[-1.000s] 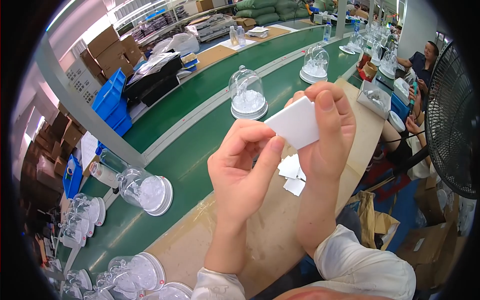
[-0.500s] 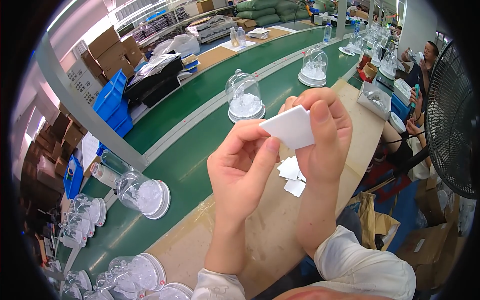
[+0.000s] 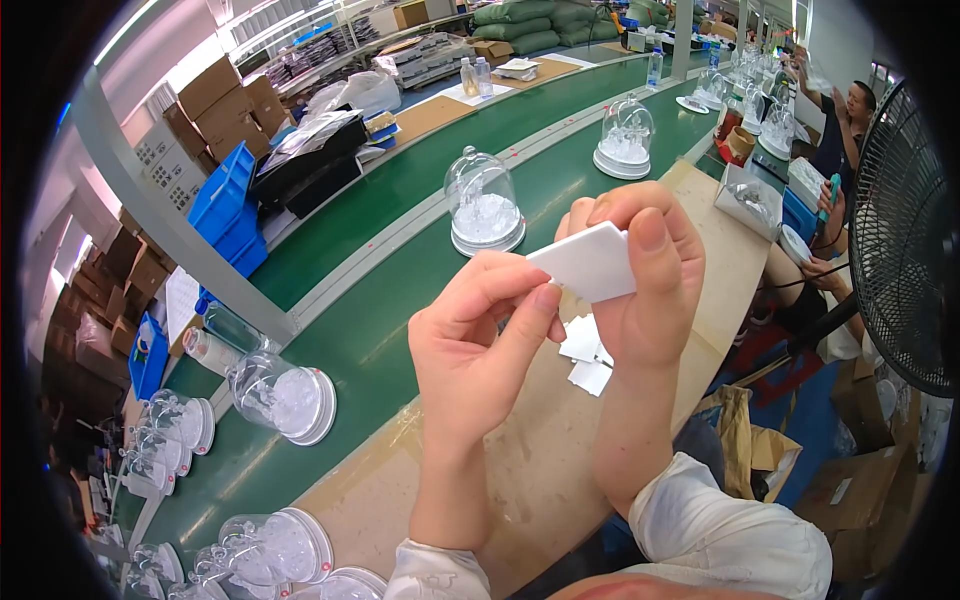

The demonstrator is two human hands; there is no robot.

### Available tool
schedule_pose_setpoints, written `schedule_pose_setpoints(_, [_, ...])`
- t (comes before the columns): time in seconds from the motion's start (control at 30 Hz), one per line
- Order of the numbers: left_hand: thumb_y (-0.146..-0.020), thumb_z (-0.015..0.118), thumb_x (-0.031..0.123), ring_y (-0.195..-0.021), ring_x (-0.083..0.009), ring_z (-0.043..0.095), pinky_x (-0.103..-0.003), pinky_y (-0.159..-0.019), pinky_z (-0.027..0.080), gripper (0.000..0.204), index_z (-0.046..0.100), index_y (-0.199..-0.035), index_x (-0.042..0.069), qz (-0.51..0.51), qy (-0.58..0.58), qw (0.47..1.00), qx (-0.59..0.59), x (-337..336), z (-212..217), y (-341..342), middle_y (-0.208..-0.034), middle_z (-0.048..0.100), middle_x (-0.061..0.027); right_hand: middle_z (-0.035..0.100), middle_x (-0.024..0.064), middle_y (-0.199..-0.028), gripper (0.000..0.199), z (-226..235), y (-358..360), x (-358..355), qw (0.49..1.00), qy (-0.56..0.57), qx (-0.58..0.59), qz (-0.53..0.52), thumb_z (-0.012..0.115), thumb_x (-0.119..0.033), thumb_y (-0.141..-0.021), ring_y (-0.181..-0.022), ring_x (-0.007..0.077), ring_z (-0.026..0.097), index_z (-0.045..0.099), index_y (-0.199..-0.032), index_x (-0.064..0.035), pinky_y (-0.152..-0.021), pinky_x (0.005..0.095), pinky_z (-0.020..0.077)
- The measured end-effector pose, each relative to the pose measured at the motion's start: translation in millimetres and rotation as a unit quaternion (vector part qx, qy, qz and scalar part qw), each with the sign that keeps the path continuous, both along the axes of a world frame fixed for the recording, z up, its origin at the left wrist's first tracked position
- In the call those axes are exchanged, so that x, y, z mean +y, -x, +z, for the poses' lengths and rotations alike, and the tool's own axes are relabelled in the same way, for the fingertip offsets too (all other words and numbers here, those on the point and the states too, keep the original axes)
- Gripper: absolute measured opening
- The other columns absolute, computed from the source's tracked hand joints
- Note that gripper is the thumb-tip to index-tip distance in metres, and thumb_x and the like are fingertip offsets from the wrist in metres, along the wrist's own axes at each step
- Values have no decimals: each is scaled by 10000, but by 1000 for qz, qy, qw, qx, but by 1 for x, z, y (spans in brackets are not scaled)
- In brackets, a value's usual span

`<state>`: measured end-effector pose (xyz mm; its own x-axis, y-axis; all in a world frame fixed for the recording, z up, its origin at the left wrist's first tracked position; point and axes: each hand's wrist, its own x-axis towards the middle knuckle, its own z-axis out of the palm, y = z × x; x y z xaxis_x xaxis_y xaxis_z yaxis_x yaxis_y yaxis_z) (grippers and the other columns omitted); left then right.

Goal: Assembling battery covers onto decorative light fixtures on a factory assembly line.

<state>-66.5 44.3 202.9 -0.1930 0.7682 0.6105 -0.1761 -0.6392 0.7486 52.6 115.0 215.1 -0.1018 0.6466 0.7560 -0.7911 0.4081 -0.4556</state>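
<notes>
Above the tan work board (image 3: 520,470), my right hand (image 3: 650,270) grips a thin white square piece (image 3: 585,262) between thumb and fingers. My left hand (image 3: 480,340) is closed in a pinch at the piece's lower left corner, thumb against index finger. Whether anything separate sits in that pinch is too small to see. Below the hands, several more white pieces (image 3: 590,376) lie loosely on the board, partly hidden by my right wrist. Beyond my left hand a clear dome (image 3: 482,200) with a white base stands upright on the green conveyor belt.
More domes stand along the belt, one to the right (image 3: 623,140) and one to the left (image 3: 285,395); several crowd the lower left. A black fan (image 3: 905,240) is at far right, near a seated co-worker (image 3: 845,135). A blue crate (image 3: 222,205) rests beyond the belt.
The white piece has tilted slightly in my hands. Domes on the belt have shifted a little toward the left. The co-worker at the right has raised an arm.
</notes>
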Motion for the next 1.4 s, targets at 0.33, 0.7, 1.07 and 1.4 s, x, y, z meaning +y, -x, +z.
schedule_pose_setpoints(0.33, [-893,628,-86,-755,-125,635,-249,-667,526,109,663,-994,-63,34,17,999,-1,2,0,0,-943,638,-73,688,56,-864,172,2,5,-4,1000,-22,-5,10,686,-152,-955,-728,66,607,667,-974,18,-618,204,483])
schedule_pose_setpoints(0.7, [-899,619,-79,-773,-117,634,-251,-688,533,125,661,-1017,-68,35,33,999,-14,-2,2,1,-990,663,-82,665,33,-780,132,1,8,-6,993,-89,-45,-56,709,-46,-917,-633,29,556,666,-1005,42,-530,176,441])
schedule_pose_setpoints(1.07, [-914,612,-67,-767,-98,613,-241,-683,520,109,644,-1017,-62,35,41,998,-18,1,4,1,-951,650,-55,645,38,-796,206,3,9,-7,994,-54,-68,-59,726,-160,-913,-670,47,493,661,-963,29,-567,195,371])
schedule_pose_setpoints(1.4, [-920,605,-60,-764,-88,604,-235,-681,514,93,641,-1006,-55,48,25,999,-4,0,3,1,-939,646,-40,631,-8,-798,112,0,8,-4,991,-96,-70,-67,736,-42,-890,-651,3,463,694,-974,19,-557,153,358])
